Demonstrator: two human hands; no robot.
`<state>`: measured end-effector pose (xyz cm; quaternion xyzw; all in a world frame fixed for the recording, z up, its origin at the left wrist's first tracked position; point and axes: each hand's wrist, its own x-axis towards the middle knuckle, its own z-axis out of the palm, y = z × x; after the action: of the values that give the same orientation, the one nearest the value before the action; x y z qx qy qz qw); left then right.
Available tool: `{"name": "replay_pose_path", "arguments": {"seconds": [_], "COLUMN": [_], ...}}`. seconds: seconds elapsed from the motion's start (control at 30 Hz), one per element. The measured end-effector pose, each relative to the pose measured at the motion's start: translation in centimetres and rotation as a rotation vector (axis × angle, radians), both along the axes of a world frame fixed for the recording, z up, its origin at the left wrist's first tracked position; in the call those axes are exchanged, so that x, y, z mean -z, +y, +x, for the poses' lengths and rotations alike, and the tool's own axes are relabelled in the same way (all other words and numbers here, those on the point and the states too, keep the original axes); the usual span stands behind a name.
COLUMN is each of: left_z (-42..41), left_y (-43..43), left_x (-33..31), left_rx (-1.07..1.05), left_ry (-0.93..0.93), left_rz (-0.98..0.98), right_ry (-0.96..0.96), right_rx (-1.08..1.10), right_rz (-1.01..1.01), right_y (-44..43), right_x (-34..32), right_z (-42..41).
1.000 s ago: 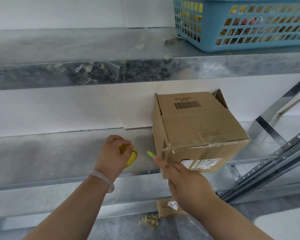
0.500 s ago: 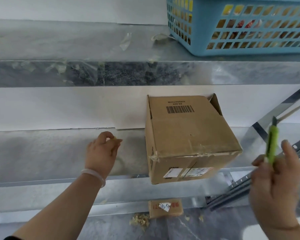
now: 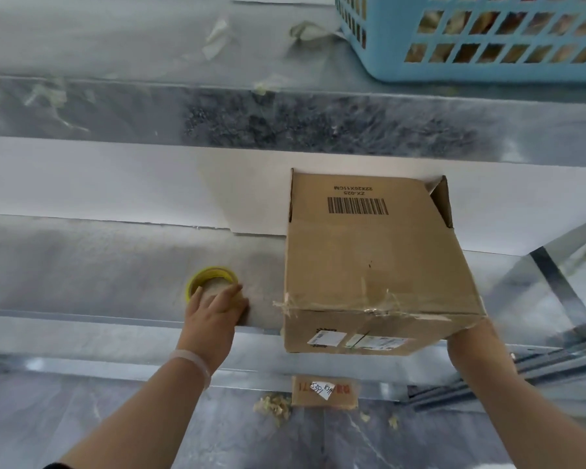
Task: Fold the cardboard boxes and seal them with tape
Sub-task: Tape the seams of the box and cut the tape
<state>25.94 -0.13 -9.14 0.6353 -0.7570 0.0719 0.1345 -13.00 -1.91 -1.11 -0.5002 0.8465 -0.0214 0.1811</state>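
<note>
the left forearm (image 3: 142,411) comes into view from 7 o'clock and the right forearm (image 3: 521,418) from 5 o'clock, both uncovered. the left hand (image 3: 214,313) has a smooth, translucent whitish bangle (image 3: 191,361) round its wrist, a plain ring with a soft sheen. at the far 7 o'clock corner a sliver of dark sleeve (image 3: 52,465) edges the left arm. the right hand (image 3: 472,345) is bare, its fingers out of sight.

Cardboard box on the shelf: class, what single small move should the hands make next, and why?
Probably turn the cardboard box so its far end faces the person. The near edge already bears clear tape, a far flap stands loose, the right hand is at the near right corner, and the left hand rests on the tape roll.
</note>
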Motion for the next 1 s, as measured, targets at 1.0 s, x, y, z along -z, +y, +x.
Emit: {"name": "replay_pose_path", "arguments": {"seconds": [1.0], "left_z": [-16.0], "left_y": [3.0], "left_x": [-13.6], "left_rx": [-0.179], "left_ry": [1.540], "left_rz": [-0.218], "right_ry": [-1.177], "right_rx": [0.104], "right_rz": [-0.860], "right_y": [5.2], "right_x": [-6.3], "right_z": [7.0]}}
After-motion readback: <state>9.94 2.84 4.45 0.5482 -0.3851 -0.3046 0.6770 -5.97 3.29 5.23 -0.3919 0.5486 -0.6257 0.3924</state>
